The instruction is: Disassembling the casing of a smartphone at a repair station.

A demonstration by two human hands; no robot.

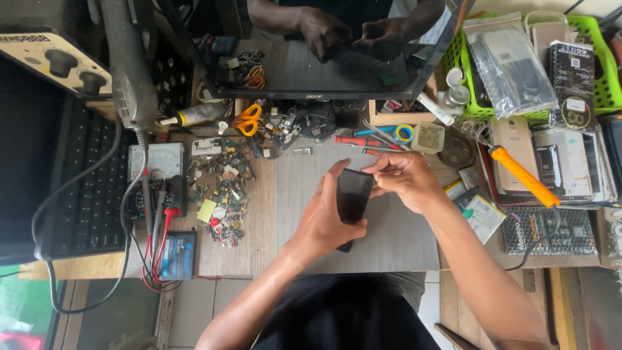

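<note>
Left hand (324,217) grips the dark phone (353,194) above the grey mat (402,240); right hand (405,178) fingers pinch the phone's top edge.

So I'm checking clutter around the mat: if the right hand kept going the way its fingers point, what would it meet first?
The right hand points left across the top of the black phone, so it would first meet the left hand fingertips; beyond them lies the pile of small parts. Depth is uncertain.

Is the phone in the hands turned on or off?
It looks off: the phone, held between the left hand and right hand, shows a plain black face with nothing lit.
</note>
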